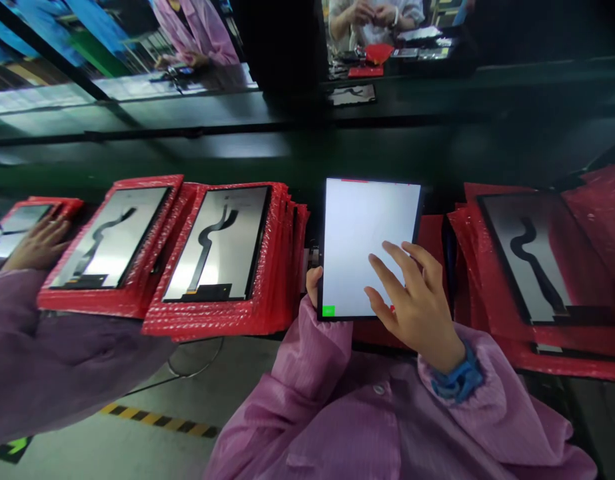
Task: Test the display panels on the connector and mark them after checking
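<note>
Lit screen: we have the lit screen (352, 247) in front of us at the near edge of the worktop (267, 157), between red-wrapped stacks; what lies beneath it we cannot fully see.
Display: we see it glowing white, with a green block (328, 311) in its lower left corner and a thin red bar (354, 180) along its top.
Left hand: our left hand (314, 287) grasps the lit screen low on its left side; we see the thumb at the rim, while the fingers are hidden.
Right hand: our right hand (412, 297) grasps nothing; its fingers are spread over the lower right part of the display, and we cannot tell whether the tips touch it.
Wrist: we wear a blue band (457, 380) at the right cuff.
Left stacks: beside the screen we have the inner left stack (282, 267), then the outer left stack (160, 253), both along the near edge, each topped by a silver-backed panel with a dark ribbon.
Right stack: right of us, the right stack (470, 287) also lies at the near edge, its top panel partly under red wrap.
Co-worker: left of us, another person's hand (42, 243) rests on the far left stack (77, 205).
Far side: beyond the worktop we see a person in pink (202, 30) and a person in white (374, 23).
Floor: below us, striped tape (160, 421) crosses the floor (152, 457).
</note>
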`<move>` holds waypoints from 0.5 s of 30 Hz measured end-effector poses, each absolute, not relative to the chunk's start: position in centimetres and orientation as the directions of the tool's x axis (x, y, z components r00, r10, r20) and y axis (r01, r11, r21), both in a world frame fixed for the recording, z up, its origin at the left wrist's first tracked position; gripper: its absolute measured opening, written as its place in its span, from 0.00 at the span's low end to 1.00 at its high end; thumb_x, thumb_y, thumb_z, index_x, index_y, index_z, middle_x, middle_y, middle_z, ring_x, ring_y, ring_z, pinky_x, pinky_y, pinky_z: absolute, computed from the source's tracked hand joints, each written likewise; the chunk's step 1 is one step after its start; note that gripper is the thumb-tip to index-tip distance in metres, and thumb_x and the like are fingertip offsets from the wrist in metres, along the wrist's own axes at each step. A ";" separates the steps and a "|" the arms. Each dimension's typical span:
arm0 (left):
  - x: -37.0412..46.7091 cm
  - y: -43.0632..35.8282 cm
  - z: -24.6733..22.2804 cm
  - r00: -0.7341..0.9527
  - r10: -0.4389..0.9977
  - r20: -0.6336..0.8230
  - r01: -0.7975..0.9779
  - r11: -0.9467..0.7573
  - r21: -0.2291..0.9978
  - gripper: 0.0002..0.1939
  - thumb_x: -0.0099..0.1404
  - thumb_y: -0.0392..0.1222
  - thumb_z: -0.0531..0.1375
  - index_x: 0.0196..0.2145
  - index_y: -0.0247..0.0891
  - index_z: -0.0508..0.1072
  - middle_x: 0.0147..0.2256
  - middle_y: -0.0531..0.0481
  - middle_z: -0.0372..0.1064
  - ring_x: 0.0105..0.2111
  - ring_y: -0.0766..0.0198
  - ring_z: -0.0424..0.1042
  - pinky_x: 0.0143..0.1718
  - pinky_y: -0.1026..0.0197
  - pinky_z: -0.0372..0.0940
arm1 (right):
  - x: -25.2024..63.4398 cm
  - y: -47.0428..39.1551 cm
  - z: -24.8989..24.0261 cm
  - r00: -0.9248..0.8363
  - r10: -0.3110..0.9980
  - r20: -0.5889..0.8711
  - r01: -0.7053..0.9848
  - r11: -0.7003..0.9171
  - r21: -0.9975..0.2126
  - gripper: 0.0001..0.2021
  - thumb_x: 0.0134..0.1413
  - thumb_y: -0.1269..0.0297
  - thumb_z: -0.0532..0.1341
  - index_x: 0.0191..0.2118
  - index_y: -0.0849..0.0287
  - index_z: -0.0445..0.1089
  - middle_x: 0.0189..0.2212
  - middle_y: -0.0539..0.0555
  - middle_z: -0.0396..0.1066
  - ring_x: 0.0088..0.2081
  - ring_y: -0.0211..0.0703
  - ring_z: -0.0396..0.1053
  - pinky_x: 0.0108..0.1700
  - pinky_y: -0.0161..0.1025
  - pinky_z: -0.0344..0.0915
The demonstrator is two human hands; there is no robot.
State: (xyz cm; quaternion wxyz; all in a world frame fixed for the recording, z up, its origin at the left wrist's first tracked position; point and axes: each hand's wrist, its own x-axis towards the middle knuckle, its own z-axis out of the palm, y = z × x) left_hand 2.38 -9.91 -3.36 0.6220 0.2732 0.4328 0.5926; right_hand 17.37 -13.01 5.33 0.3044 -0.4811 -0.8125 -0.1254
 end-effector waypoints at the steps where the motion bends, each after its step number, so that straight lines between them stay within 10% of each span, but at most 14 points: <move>1: 2.2 -9.9 -3.4 -0.075 0.978 -0.196 -0.552 0.123 0.825 0.32 0.64 0.72 0.47 0.40 0.44 0.77 0.45 0.47 0.80 0.61 0.47 0.67 0.59 0.50 0.68 | 17.6 -13.3 5.5 -0.347 0.737 0.581 0.874 0.479 -0.086 0.20 0.66 0.55 0.58 0.58 0.61 0.69 0.61 0.65 0.66 0.62 0.60 0.59 0.58 0.58 0.66; 15: 2.9 -9.5 -2.0 -0.031 0.994 -0.104 -0.724 0.049 0.688 0.25 0.60 0.65 0.54 0.38 0.43 0.78 0.44 0.47 0.80 0.54 0.44 0.74 0.51 0.51 0.71 | 16.6 -8.9 9.0 -0.457 0.752 0.475 0.790 0.588 -0.172 0.54 0.43 0.46 0.74 0.71 0.59 0.50 0.72 0.68 0.44 0.73 0.73 0.40 0.69 0.71 0.49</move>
